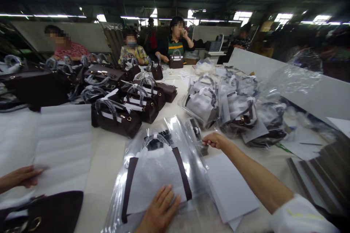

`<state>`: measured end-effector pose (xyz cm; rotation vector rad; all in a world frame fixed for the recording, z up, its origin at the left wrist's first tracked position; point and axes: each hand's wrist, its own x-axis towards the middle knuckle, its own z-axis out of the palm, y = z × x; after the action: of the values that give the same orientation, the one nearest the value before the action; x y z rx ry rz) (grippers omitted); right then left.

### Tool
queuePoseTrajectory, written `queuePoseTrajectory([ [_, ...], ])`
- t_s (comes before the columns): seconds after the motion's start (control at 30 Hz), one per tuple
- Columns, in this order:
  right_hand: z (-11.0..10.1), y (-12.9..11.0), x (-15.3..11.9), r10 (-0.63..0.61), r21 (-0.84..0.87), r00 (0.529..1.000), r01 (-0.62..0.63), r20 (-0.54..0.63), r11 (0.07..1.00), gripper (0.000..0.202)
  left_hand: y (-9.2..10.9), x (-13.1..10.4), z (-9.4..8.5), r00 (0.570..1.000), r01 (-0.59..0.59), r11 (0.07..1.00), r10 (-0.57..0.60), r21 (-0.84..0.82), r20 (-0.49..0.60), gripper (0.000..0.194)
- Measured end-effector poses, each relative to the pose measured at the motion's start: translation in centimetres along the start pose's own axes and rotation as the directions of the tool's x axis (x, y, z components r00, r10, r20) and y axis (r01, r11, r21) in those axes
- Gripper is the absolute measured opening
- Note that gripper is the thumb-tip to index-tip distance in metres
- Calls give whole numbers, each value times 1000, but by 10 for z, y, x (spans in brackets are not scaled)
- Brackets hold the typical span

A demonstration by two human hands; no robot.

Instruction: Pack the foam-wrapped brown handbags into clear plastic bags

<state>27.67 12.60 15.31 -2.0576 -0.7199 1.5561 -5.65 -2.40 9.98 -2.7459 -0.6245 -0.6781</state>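
Observation:
A dark brown handbag [181, 169] lies in front of me, its face covered by a white sheet [153, 174] and its handles [154, 139] wrapped in clear film. Under and around it spreads a clear plastic bag [177, 131]. My left hand [160, 211] rests on the lower part of the white sheet, fingers stretched out. Further off, my right hand [214, 141] pinches with thumb and forefinger at the near end of what looks like a tape dispenser [195, 131]. Whatever is between those fingertips is too small to make out.
A stack of white sheets [232, 185] lies right of the handbag. Several brown handbags [117, 120] stand at left, with bagged ones [202, 103] at back right. At far left, a co-worker's hand [23, 178] is over white wrapping sheets [64, 142]. Grey boards [314, 178] lie at right.

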Motion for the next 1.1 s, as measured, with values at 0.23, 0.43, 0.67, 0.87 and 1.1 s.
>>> queuePoseTrajectory([
  [0.23, -2, 49, -29, -89, 145, 996, 91, -23, 985, 11, -2, 1, -3, 999, 35, 996, -34, -80, 16, 37],
  [0.43, 18, 82, -18, -69, 162, 989, 90, -130, 983, 13, -1, -2, -1, 998, 51, 994, -48, -95, 34, 36],
  [0.67, 24, 83, -19, -118, 141, 930, 176, -348, 974, 17, 0, -6, -2, 995, 50, 987, -37, -150, 88, 39],
  [0.87, 51, 89, -111, -267, 236, 947, 305, -180, 923, 28, 1, -5, -5, 993, 41, 982, -20, -185, 114, 38],
  [1.1, 148, 123, -161, -161, 347, 978, 106, 134, 932, 38, 3, -4, -3, 999, 32, 971, -38, -235, -20, 23],
])
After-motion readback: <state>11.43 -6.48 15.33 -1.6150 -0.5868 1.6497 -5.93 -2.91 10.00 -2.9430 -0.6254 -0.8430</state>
